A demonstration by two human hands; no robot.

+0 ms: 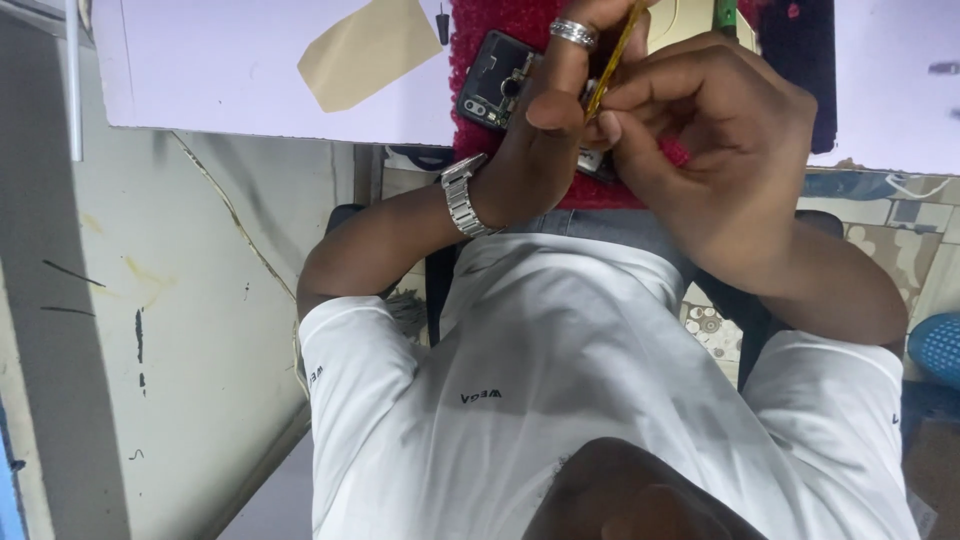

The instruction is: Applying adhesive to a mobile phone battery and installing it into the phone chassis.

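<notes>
Left hand (pixel 545 120), ringed and wearing a steel wristwatch (pixel 462 197), grasps an opened smartphone (pixel 495 80) with its back cover off, lying on a red mat (pixel 480 30) at the white table (pixel 220 70) edge. Right hand (pixel 715 150) pinches a thin yellow tool (pixel 618 50) angled down onto the phone.

Fuzzy red cloth (pixel 520 25); shiny metal watch (pixel 462 197); seemingly plastic yellow tool (pixel 615 55).
</notes>
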